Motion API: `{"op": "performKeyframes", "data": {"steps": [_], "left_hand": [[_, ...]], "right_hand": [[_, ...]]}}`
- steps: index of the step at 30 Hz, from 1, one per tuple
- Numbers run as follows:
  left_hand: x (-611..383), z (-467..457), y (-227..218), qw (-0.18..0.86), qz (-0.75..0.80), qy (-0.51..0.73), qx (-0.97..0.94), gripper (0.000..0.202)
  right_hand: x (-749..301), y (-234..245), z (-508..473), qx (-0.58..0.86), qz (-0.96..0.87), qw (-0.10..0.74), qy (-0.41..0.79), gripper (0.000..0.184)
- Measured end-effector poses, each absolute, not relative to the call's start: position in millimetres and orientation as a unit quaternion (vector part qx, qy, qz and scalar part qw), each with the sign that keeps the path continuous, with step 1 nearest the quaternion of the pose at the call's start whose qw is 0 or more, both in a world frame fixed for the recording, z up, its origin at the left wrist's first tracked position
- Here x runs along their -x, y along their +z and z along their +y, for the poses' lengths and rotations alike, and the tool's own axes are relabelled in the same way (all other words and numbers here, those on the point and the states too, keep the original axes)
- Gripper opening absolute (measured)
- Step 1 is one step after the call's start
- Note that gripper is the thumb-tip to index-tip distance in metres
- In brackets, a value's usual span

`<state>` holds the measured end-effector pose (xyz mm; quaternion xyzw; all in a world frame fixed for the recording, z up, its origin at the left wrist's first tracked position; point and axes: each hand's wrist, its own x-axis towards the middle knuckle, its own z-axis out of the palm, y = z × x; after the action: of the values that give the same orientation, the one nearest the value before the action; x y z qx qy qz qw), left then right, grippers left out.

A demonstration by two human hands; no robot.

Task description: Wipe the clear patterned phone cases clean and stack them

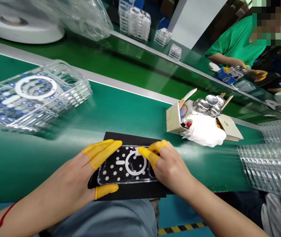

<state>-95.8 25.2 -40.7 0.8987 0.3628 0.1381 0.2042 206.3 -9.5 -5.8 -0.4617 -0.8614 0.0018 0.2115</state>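
Note:
A clear phone case (110,171) with a black, white-flowered back lies flat on a black mat (135,192). A white magnetic ring (135,163) shows on the case, and a small white tab (137,151) sits at its top edge. My left hand (66,177) grips the case's left end, with yellow finger cots on its fingers and thumb. My right hand (170,164), also wearing yellow cots, holds the right end, with its fingertips at the ring's top near the tab.
A tilted stack of clear cases (34,98) lies on the green bench at left. Clear plastic trays (271,161) are piled at right. Behind, a cardboard box (175,118) holds metal bowls and white cloth. A co-worker's hands (254,74) work beyond a raised rail.

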Motion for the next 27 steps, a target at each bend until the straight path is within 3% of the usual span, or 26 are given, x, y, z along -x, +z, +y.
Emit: {"op": "performKeyframes", "data": {"steps": [2,7,10,14,18,22,25,27], "left_hand": [[95.2,24.0,-42.1,0.202,0.371,0.143,-0.895,0.082],[93.1,24.4,-43.5,0.198,0.370,0.165,-0.893,0.079],[92.1,26.0,-43.0,0.186,0.365,0.168,-0.897,0.075],[92.6,26.5,-42.9,0.184,0.367,0.151,-0.899,0.076],[94.9,25.8,-44.4,0.189,0.375,0.149,-0.895,0.079],[97.6,26.8,-46.6,0.204,0.379,0.141,-0.891,0.080],[98.3,28.3,-48.3,0.196,0.368,0.148,-0.897,0.087],[98.0,28.3,-47.4,0.181,0.361,0.154,-0.902,0.091]], "right_hand": [[-208.9,-7.4,-8.1,0.468,-0.857,0.215,-0.007,0.036],[-203.9,2.3,-22.4,0.421,-0.885,0.174,0.096,0.027],[-192.8,-2.4,-11.6,0.431,-0.886,0.157,0.071,0.025],[-206.5,-10.6,8.7,0.476,-0.864,0.160,0.022,0.029],[-226.5,-3.6,-3.8,0.451,-0.867,0.194,0.081,0.032],[-227.2,16.0,-24.8,0.422,-0.880,0.153,0.154,0.037],[-235.3,32.6,-30.1,0.423,-0.890,0.106,0.131,0.040],[-247.0,39.0,-32.0,0.426,-0.891,0.121,0.098,0.038]]}}
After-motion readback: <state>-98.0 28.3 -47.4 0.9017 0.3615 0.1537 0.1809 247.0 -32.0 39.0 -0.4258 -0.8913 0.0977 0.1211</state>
